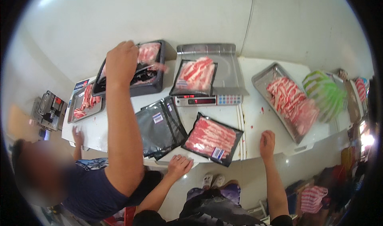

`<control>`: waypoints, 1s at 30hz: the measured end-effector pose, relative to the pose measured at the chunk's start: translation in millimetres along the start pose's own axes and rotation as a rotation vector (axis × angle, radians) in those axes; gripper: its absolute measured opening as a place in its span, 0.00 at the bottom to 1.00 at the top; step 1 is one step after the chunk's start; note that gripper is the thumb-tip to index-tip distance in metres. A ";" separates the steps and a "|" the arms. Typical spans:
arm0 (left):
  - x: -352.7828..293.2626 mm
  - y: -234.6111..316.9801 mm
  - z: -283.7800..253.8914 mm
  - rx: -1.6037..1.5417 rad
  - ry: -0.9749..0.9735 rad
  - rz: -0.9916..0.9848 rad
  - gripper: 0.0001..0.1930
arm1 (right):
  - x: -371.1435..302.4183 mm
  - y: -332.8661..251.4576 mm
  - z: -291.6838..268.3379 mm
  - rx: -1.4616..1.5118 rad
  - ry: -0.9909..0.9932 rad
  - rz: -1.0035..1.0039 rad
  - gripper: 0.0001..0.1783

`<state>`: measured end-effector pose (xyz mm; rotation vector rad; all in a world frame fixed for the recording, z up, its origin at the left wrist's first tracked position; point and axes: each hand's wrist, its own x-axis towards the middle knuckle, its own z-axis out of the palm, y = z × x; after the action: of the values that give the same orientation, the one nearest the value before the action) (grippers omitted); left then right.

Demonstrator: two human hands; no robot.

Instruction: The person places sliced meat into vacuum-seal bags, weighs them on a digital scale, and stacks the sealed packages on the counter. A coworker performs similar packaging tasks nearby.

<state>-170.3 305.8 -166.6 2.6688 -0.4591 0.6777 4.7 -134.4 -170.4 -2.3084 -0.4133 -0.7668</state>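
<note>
My left hand (180, 166) lies on the front edge of the white table with its fingers loosely spread, holding nothing. Just right of it is a sealed black-backed pack of sliced meat (211, 137). My right hand (267, 142) rests on the table edge farther right, fingers curled in and nothing seen in them. Behind the pack stands a digital scale (221, 100) with a metal pan (229, 66). A second pack of meat (196, 75) lies tilted on that pan. Flat black pouches (159, 124) with labels are stacked to the left.
At left a co-worker's arm (123, 126) reaches over a dark tub (149, 88) of meat. A small metal tray (85, 116) of meat strips sits beside it. On the right are a long metal tray (275, 68) of sliced meat and a green-and-white striped bag (325, 92).
</note>
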 end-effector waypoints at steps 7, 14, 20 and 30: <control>9.2 2.2 -1.0 -0.018 0.016 -0.007 0.14 | -1.0 -7.4 -8.4 0.041 0.003 0.085 0.10; 9.6 7.2 20.5 0.054 0.065 -0.102 0.13 | -2.0 -0.2 -6.7 0.040 0.049 0.070 0.13; 25.0 8.3 51.8 0.004 0.167 -0.091 0.13 | -44.1 48.2 10.5 -0.071 -0.095 0.119 0.13; 30.8 26.2 58.5 -0.012 0.204 -0.086 0.12 | -13.6 0.9 -10.4 0.041 0.074 0.059 0.11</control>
<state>-131.8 252.1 -192.7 2.5566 -0.2904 0.9057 -9.8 -143.2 -173.1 -2.2366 -0.3240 -0.8046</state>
